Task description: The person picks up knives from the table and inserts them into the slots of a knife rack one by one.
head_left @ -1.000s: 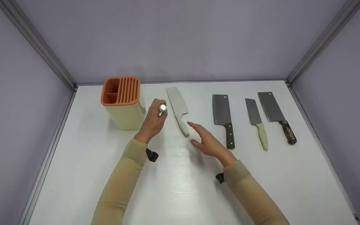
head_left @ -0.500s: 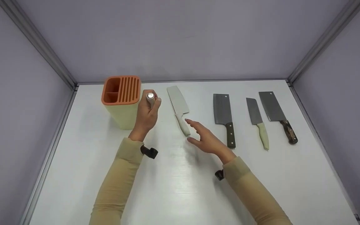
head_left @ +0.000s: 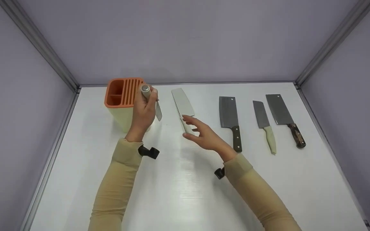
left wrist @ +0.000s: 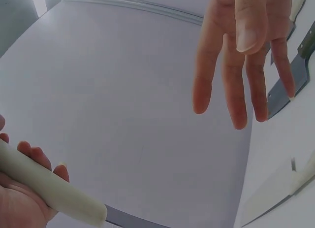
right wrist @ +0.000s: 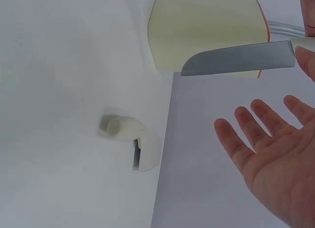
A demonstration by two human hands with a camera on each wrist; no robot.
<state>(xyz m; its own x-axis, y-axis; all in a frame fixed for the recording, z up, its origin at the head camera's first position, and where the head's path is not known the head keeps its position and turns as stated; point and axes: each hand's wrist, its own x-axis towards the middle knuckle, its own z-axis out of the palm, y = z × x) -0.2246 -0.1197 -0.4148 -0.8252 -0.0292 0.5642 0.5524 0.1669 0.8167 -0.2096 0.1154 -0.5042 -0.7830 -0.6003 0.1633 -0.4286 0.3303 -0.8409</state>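
Note:
My left hand (head_left: 143,112) grips the pale handle of a kitchen knife (right wrist: 236,59), its grey blade hanging down. That hand and knife are at the right side of a cream knife block (right wrist: 206,33) with an orange slotted top, and they cover part of it in the head view. In the right wrist view the blade is in front of the block's wall, outside the slots. My right hand (head_left: 206,136) hovers with spread fingers above the handle of a white knife (head_left: 182,102) lying on the table. It holds nothing and partly hides that handle.
Right of the white knife lie a cleaver with a dark green handle (head_left: 228,112), a small knife with a light green handle (head_left: 270,139) and a cleaver with a brown mottled handle (head_left: 278,109). Pale panels (head_left: 185,41) enclose the white table (head_left: 185,199) at the back and sides.
My left hand has carried the knife left and toward the back, up to the block, and its blade has come into view. My right hand has shifted slightly left, over the white knife's handle.

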